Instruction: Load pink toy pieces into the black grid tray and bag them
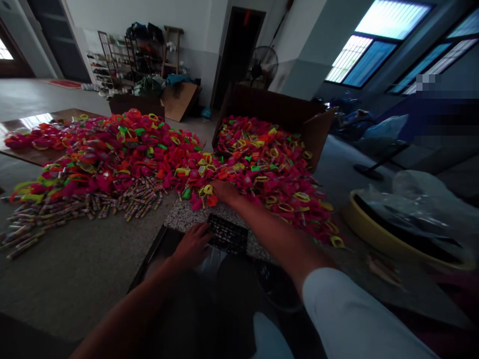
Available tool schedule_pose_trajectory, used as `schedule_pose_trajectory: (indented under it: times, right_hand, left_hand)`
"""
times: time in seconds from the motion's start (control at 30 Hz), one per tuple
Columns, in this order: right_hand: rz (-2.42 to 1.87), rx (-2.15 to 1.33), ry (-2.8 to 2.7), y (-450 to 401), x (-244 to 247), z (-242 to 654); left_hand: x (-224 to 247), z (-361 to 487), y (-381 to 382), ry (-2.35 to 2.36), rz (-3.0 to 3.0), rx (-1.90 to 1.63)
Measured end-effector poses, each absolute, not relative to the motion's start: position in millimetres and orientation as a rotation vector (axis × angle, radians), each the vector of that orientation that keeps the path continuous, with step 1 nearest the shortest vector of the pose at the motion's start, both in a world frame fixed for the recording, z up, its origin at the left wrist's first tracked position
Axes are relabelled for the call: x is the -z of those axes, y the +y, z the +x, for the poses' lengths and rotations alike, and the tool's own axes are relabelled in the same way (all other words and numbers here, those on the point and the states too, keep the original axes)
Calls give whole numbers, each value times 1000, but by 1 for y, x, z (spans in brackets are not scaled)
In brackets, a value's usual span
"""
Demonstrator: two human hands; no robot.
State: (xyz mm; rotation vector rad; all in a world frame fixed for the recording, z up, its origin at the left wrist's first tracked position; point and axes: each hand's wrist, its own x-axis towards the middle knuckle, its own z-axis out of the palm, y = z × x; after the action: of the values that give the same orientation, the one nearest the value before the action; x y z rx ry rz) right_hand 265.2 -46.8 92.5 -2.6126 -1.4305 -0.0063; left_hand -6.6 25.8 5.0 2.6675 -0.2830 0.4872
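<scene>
A large heap of toy watches [130, 144] in pink, orange, yellow and green spreads across the worktop. My right hand [223, 191] reaches into its near edge, beside yellow and orange pieces; its fingertips are hidden there. Close to me lies a black grid-patterned plastic basket [228, 235]. At its left edge is my left hand [193, 243], fingers bent and dim; what they hold, if anything, cannot be made out. Something like clear plastic [214, 259] shows just below that hand. Many thin, patterned sticks or tubes [130, 199] lie along the front of the heap at left.
An open cardboard box [269, 104] on its side spills more watches at the right. Farther right stands a yellow tub [374, 227] with clear plastic bags. A fan [264, 65], a shoe rack [116, 60] and a flattened carton [180, 99] are at the back.
</scene>
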Motion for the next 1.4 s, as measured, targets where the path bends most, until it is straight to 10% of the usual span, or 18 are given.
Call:
schedule_pose_trajectory:
  times: [0.4,1.4]
  right_hand:
    - [-1579,-422,-305,-126,-48,168]
    - [-2431,130,-638,-246,-20,93]
  left_hand:
    - [-7,-2,20,-297,2694,-413]
    - [-13,14,-1,91,2665,-692]
